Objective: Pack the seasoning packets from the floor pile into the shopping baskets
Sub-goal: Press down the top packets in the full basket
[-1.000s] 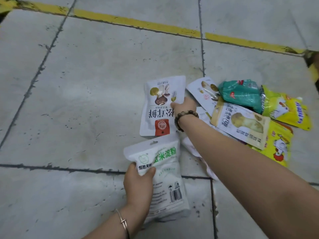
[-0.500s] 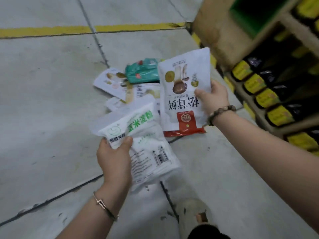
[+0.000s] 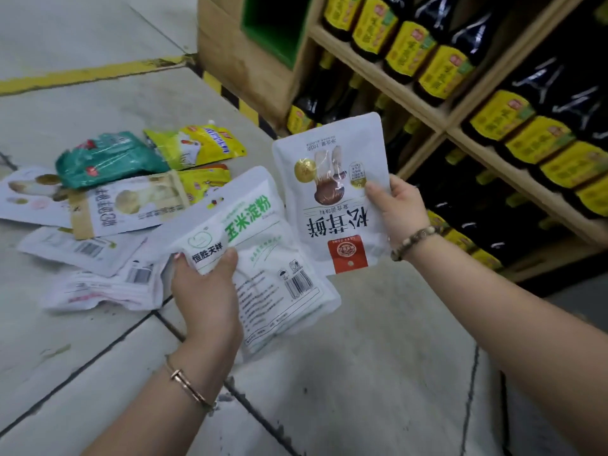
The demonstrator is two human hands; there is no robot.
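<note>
Head view. Gripping white starch packet in left hand, pinching mushroom seasoning packet in right hand, both held up just right of floor pile; bottle shelf beyond it.

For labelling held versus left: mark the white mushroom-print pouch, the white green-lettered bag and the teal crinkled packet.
white mushroom-print plastic pouch (image 3: 332,205): head view, middle of its printed front.
white green-lettered plastic bag (image 3: 273,268): head view, white panel below the lettering.
teal crinkled plastic packet (image 3: 108,159): head view, centre of its top face.
</note>
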